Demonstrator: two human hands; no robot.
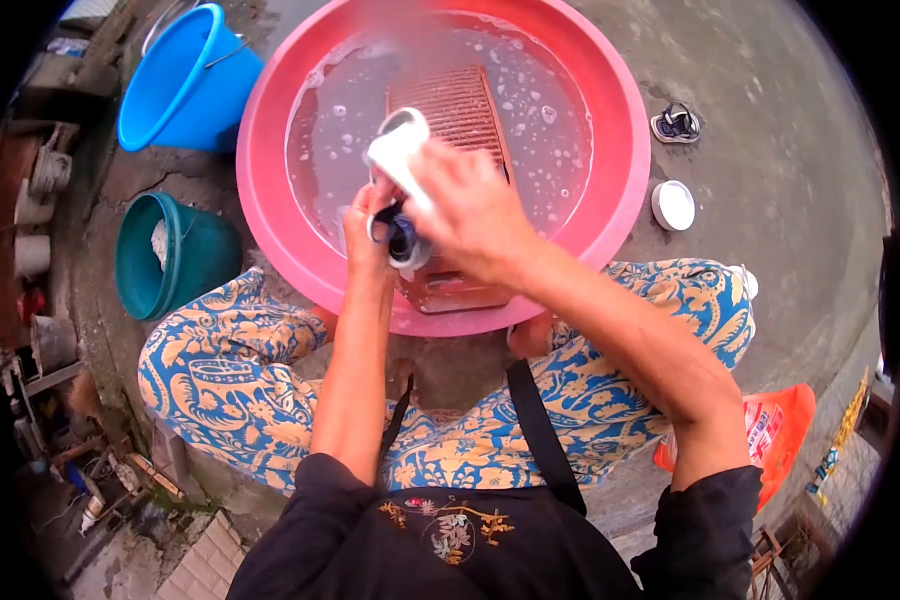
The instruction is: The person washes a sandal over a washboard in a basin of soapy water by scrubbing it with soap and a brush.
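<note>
A small sandal, white with dark navy straps, is held above the near side of the pink basin. My left hand is closed round its left side. Over it, my right hand is curled and smeared by motion; what its fingers hold is unclear. A blurred white piece shows between the hands, perhaps part of the sandal. Beneath them a brown ribbed washboard leans in the basin's cloudy, sudsy water.
A blue bucket and a green bucket with something white inside stand left. On the concrete at right are a similar sandal and a white bowl. An orange-red plastic bag lies near my right elbow.
</note>
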